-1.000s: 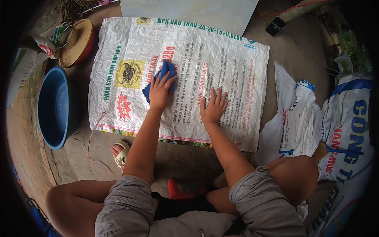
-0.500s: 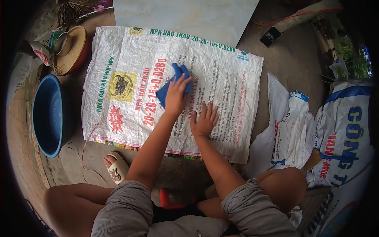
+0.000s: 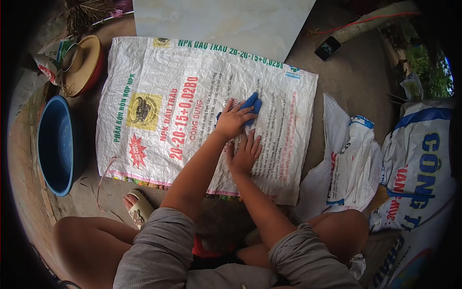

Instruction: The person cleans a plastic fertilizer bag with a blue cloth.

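Observation:
A white woven fertilizer sack (image 3: pixel 130 62) with green and red print lies spread out in front of me, its surface creased. My left hand (image 3: pixel 232 121) presses a crumpled blue cloth (image 3: pixel 252 105) onto the printed middle of the sack, and part of the cloth is hidden under the fingers. Just below it, my right hand (image 3: pixel 244 155) rests flat on the sack with its fingers spread, holding nothing.
A blue basin (image 3: pixel 55 144) stands at the left, below a straw hat (image 3: pixel 85 62). Beyond the sack is a pale marbled panel (image 3: pixel 216 21). A phone (image 3: pixel 327 48) lies at the upper right. More printed sacks (image 3: pixel 418 159) are piled on the right.
My left hand and the blue cloth have slid to the right across the sack, closer to my right hand. My right hand stays flat in nearly the same place.

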Available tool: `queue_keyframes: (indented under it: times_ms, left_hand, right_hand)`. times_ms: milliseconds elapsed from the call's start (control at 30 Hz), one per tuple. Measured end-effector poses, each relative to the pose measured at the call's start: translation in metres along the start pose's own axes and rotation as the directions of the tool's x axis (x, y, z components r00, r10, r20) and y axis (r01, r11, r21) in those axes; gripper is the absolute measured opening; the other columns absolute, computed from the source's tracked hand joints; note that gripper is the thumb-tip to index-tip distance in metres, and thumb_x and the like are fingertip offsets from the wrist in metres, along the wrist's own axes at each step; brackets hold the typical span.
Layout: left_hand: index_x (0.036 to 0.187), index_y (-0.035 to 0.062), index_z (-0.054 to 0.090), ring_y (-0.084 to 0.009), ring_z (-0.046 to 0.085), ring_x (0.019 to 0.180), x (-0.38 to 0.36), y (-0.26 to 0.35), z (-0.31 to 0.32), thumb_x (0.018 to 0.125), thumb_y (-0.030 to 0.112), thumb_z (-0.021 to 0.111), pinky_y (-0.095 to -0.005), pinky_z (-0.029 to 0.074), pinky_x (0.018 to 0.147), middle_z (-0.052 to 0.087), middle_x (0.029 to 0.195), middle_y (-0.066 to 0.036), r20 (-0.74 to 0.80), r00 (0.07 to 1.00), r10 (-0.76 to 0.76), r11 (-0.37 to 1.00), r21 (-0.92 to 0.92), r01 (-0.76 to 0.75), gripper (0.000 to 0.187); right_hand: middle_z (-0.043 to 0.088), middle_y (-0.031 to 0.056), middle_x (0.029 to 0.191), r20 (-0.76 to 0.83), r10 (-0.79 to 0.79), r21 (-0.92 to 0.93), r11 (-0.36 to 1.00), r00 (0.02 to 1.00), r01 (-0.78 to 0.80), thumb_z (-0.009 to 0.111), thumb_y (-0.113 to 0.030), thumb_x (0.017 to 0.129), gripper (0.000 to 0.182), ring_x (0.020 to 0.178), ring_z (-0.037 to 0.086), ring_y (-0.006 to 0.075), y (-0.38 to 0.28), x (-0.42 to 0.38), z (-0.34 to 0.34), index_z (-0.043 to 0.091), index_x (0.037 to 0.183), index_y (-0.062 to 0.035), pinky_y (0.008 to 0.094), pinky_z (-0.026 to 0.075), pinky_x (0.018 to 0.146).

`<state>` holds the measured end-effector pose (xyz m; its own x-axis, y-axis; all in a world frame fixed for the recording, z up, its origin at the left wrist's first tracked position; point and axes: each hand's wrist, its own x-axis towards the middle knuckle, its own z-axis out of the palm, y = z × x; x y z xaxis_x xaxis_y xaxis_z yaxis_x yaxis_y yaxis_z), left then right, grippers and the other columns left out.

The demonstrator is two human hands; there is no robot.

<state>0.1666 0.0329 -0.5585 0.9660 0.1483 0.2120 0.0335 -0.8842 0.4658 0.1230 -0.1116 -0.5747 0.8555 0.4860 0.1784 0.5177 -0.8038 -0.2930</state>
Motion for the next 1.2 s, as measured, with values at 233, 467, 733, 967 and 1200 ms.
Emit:
queue_keyframes:
  times_ms: [233, 467, 733, 967, 1200]
  left_hand:
    - [0.127, 0.0294, 0.058, -0.0280, 0.038, 0.138, -0.004, -0.083, -0.060, 0.082, 0.008, 0.058, -0.0537, 0.015, 0.118, 0.051, 0.142, 0.002, -0.299, 0.914, -0.274, 0.934, 0.143, 0.327, 0.049]
    - [0.128, 0.0230, 0.060, -0.0310, 0.038, 0.138, -0.101, -0.199, -0.116, 0.090, 0.004, 0.047, -0.0549, 0.019, 0.115, 0.055, 0.138, -0.004, -0.506, 0.621, -0.599, 0.682, 0.084, 0.726, 0.044]
    - [0.149, 0.0139, 0.034, -0.0404, 0.026, 0.142, -0.055, -0.159, -0.085, 0.096, 0.039, 0.054, -0.0510, 0.013, 0.116, 0.038, 0.148, -0.023, -0.476, 0.578, -0.662, 0.749, -0.446, 0.491, 0.062]
    - [0.126, 0.0192, 0.059, -0.0368, 0.041, 0.133, -0.017, -0.002, -0.004, 0.076, 0.015, 0.070, -0.0461, 0.033, 0.112, 0.045, 0.143, -0.013, -0.264, 0.957, -0.121, 0.992, -0.061, 0.108, 0.052]
    - [0.115, 0.0245, 0.068, -0.0278, 0.052, 0.117, -0.037, -0.020, -0.023, 0.081, 0.018, 0.061, -0.0381, 0.047, 0.096, 0.051, 0.138, -0.002, -0.197, 0.980, 0.039, 0.991, 0.135, -0.013, 0.035]
  right_hand:
    - [0.030, 0.0165, 0.154, 0.009, 0.000, 0.001, 1.000, 1.000, 0.000, 0.048, -0.042, 0.094, 0.059, 0.143, 0.022, 0.0421, 0.001, 0.001, -0.003, 0.043, 0.143, -0.0097, 0.0578, 0.014, 0.113]
    - [0.030, 0.0163, 0.154, 0.028, 0.006, -0.013, 1.000, 1.000, -0.006, 0.049, -0.041, 0.093, 0.058, 0.143, 0.021, 0.0419, 0.000, 0.003, -0.004, 0.044, 0.142, -0.0097, 0.0581, 0.014, 0.113]
    - [0.033, 0.0187, 0.152, 0.008, -0.013, -0.028, 1.000, 1.000, 0.013, 0.049, -0.041, 0.093, 0.058, 0.142, 0.024, 0.0431, -0.001, 0.003, -0.002, 0.045, 0.141, -0.0080, 0.0582, 0.014, 0.113]
    - [0.030, 0.0166, 0.154, -0.005, -0.010, -0.037, 0.999, 1.000, 0.010, 0.049, -0.043, 0.092, 0.059, 0.142, 0.023, 0.0427, -0.001, 0.002, 0.000, 0.046, 0.141, -0.0101, 0.0575, 0.015, 0.113]
    - [0.030, 0.0161, 0.154, -0.005, -0.011, -0.041, 0.999, 1.000, 0.010, 0.050, -0.044, 0.091, 0.060, 0.142, 0.023, 0.0419, -0.001, 0.001, 0.001, 0.046, 0.141, -0.0098, 0.0568, 0.016, 0.113]
